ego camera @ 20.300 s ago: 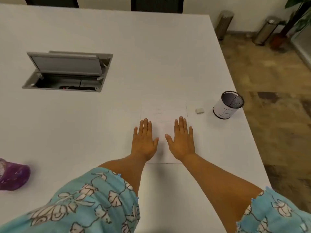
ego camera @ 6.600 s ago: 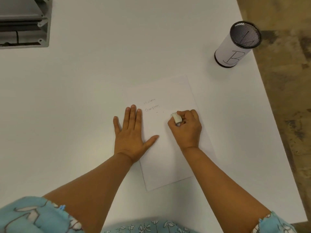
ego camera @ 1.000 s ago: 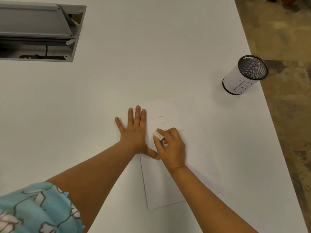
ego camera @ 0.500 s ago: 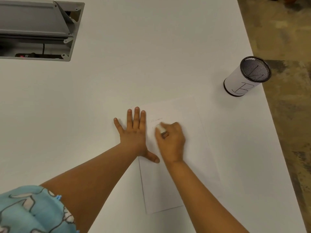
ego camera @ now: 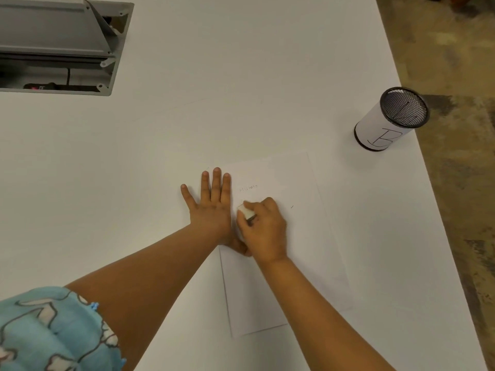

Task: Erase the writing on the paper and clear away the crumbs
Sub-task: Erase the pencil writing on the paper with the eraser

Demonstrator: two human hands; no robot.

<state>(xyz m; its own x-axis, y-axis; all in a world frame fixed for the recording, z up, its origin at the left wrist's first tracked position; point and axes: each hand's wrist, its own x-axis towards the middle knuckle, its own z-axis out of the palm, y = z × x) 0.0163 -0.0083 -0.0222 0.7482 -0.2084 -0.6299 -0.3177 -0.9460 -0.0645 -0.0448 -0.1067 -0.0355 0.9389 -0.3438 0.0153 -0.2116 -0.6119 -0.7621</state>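
A white sheet of paper [ego camera: 300, 236] lies on the white table [ego camera: 214, 116], turned slightly. One faint pencilled word [ego camera: 248, 188] shows near its top; a small dark mark [ego camera: 292, 207] sits to the right. My left hand [ego camera: 211, 207] lies flat, fingers spread, on the sheet's left edge. My right hand [ego camera: 263, 228] is closed on a white eraser [ego camera: 246, 212], pressed to the paper just below the word. Any writing under the hand is hidden.
A mesh pen cup [ego camera: 389, 120] wrapped in white paper marked "B" stands near the table's right edge. An open grey cable box [ego camera: 61, 46] is sunk in the table at the far left. The floor [ego camera: 455, 183] lies beyond the right edge.
My right hand has been rubbing the eraser back and forth over the second line, which has faded away. My left hand has stayed flat on the sheet.
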